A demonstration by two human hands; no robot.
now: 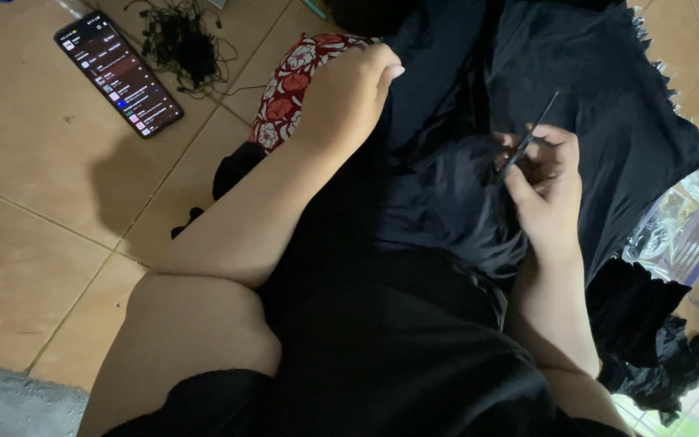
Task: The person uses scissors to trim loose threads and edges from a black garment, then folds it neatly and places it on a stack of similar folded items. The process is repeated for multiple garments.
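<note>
Beige ceramic floor tiles [34,243] with thin grout lines fill the left side of the view, and the person sits on them with a bare knee near the bottom. On the far left lies a black smartphone with a lit screen [118,74], and just right of it a loose tangle of thin black thread [180,40].

A large piece of black soft fabric [600,105] is spread over the lap and runs to the far right. The left hand [349,93] is closed in a fist and presses on a fold of this fabric, with a red and white flowered cloth [285,89] just beside it on the left. The right hand [548,190] is clamped on small dark scissors [527,137], whose thin blades point up and to the far side, touching the fabric. The two hands are apart, with a bunch of fabric between them.

I judge the fabric to be light, limp and a little slippery; it folds easily, so it seems best held near the place where the scissors touch, pulled tight between both hands. On the right a clear plastic box with a blue rim [689,235] stands near.
</note>
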